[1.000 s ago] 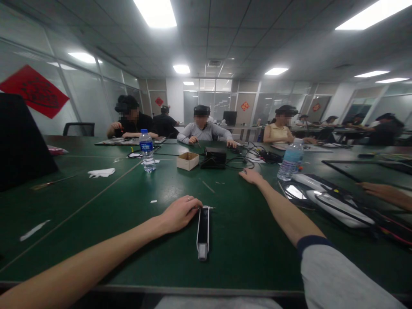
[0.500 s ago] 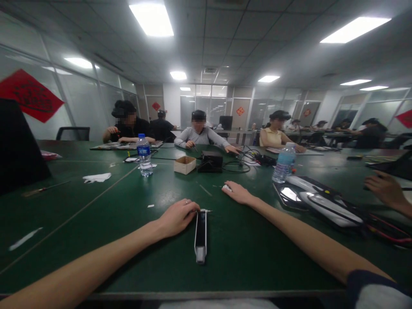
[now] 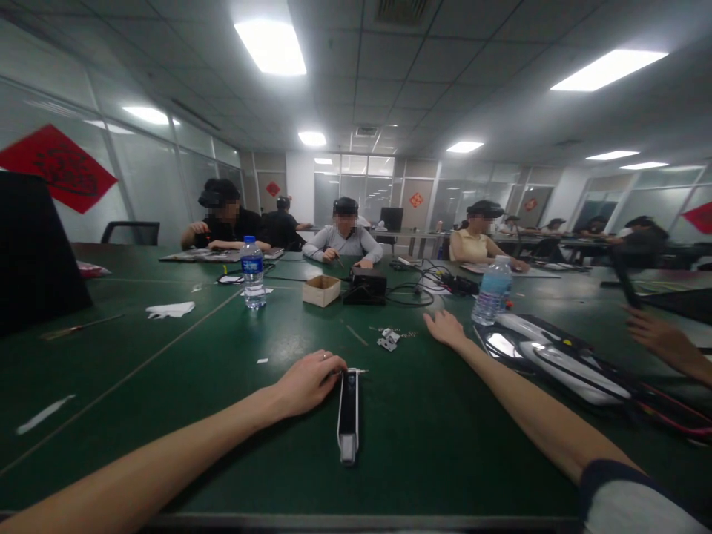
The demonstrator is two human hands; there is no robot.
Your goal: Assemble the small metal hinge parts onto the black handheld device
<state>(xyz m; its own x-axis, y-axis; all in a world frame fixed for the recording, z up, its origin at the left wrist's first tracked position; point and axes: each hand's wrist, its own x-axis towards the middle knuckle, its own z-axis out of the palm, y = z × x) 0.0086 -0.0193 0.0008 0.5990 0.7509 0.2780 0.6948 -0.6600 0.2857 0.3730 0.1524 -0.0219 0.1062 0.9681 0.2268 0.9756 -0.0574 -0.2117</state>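
My left hand (image 3: pixel 312 380) rests on the green table, its fingers bent and closed at the far end of a long, narrow white-and-black device (image 3: pixel 348 419). A thin rod (image 3: pixel 361 371) sticks out sideways at that end. The exact grip is partly hidden under the fingers. Farther off, my right hand (image 3: pixel 446 326) lies over the table with its fingers stretched forward and nothing visible in them. To its left is a small heap of silvery metal pieces (image 3: pixel 389 339), with tiny parts (image 3: pixel 410 334) scattered beside it.
A small open box (image 3: pixel 321 291) stands before a black box-shaped unit (image 3: pixel 365 286) with cables. Water bottles (image 3: pixel 253 274) (image 3: pixel 492 291) flank the middle. White-and-black equipment (image 3: pixel 572 363) lies at right, near another person's hand (image 3: pixel 661 337). Several people sit across the table.
My right hand has moved right, off the metal pieces, which now show. My left hand stays at the device. At right, another person's hand now holds up a dark object.
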